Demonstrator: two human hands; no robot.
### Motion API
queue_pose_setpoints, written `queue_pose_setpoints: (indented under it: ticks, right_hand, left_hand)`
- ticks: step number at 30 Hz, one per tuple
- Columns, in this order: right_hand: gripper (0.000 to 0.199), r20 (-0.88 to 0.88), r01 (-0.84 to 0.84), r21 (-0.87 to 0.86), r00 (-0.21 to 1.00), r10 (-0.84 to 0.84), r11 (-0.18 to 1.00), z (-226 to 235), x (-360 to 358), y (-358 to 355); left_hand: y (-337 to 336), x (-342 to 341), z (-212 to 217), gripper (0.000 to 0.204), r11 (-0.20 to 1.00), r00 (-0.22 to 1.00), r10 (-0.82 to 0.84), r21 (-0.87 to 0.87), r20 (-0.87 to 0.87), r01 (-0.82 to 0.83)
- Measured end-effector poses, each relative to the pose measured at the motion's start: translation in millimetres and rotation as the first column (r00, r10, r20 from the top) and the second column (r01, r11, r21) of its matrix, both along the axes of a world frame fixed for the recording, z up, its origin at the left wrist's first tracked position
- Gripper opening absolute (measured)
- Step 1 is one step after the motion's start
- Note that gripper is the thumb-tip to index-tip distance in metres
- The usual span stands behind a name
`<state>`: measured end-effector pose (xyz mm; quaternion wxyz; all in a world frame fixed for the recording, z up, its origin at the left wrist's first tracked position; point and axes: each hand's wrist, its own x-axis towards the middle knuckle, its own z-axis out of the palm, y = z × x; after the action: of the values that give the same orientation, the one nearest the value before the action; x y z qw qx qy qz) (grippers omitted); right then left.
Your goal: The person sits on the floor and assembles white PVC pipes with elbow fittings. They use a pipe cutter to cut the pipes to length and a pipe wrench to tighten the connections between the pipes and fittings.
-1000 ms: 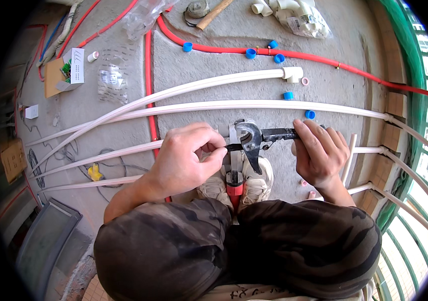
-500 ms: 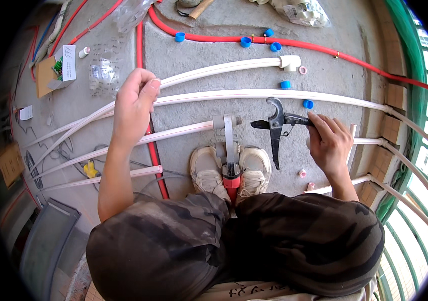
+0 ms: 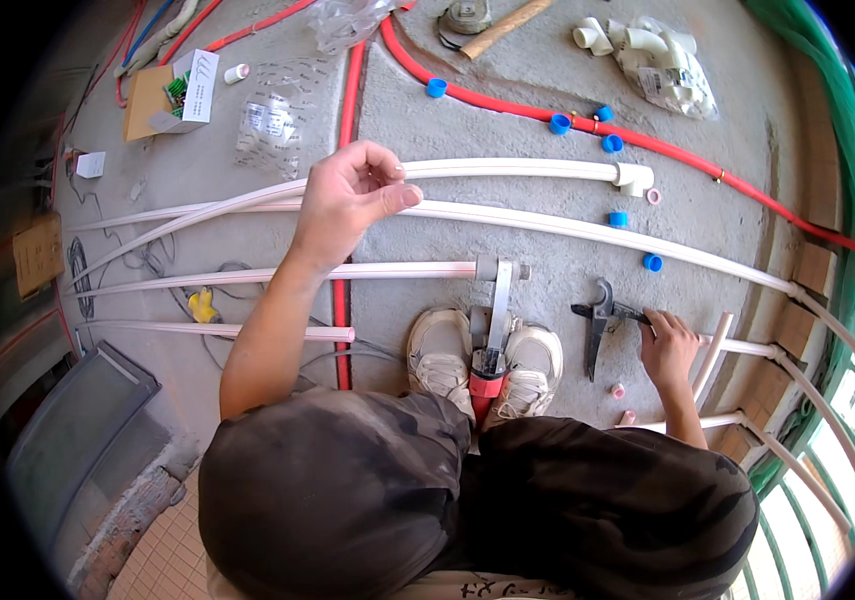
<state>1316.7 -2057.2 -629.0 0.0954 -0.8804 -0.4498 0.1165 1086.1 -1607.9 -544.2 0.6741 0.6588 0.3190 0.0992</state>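
Note:
My left hand (image 3: 347, 205) is raised above two white plastic pipes, thumb and curled fingers apart with nothing visible between them. Beneath it, one white pipe (image 3: 507, 168) crosses the other and ends in a white tee fitting (image 3: 634, 180). My right hand (image 3: 669, 352) grips one handle of a black pipe cutter (image 3: 598, 322), jaws spread, low over the floor; whether it rests there I cannot tell. Between my shoes stands a pipe-welding iron (image 3: 488, 372) with a red body and a grey heating head. Against that head is the end of another white pipe (image 3: 402, 270).
Blue caps (image 3: 652, 262) and small pink-white rings (image 3: 653, 197) lie scattered. A red conduit (image 3: 487, 101) curves across the far floor. Bagged white fittings (image 3: 662, 65), a wooden-handled tool (image 3: 505, 28) and an open carton (image 3: 152, 103) lie farther off. Green netting (image 3: 852, 150) hangs right.
My right hand has lowered the pipe cutter toward the floor. My left hand's thumb has opened away from its fingers, and the tee-ended pipe sits apart from them. The whole view has shifted.

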Motion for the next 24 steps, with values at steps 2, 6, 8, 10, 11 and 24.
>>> queue_pose_setpoints:
  ticks: [2,6,8,10,11,24]
  right_hand:
    - [0.025,-0.022,0.025,-0.032,0.999,-0.026,0.999,1,0,3]
    - [0.023,-0.154,0.172,-0.021,0.973,-0.173,0.985,32,-5,30]
    - [0.021,-0.431,0.361,0.045,0.848,-0.308,0.931,29,1,31]
    - [0.023,-0.793,0.635,0.018,0.479,-0.376,0.772,19,6,27]
    - [0.035,-0.906,0.684,-0.033,0.287,-0.311,0.728,18,10,25]
    - [0.033,-0.937,0.612,-0.315,-0.321,-0.135,0.726,23,-34,44]
  left_hand:
    - [4,-3,-2,0.017,0.995,0.997,-0.058,0.079,-0.054,0.062]
    - [4,-6,-6,0.025,1.0,0.995,0.013,-0.009,-0.098,-0.014]
    - [0,-1,-10,0.028,0.989,0.995,0.046,0.146,-0.083,-0.033]
    - [-4,5,-13,0.029,0.952,0.991,0.08,0.302,-0.104,-0.045]
    - [-2,9,-11,0.028,0.921,0.986,0.105,0.387,-0.133,-0.046]
    - [-14,-41,-54,0.039,0.607,0.85,-0.212,0.617,-0.482,0.501]
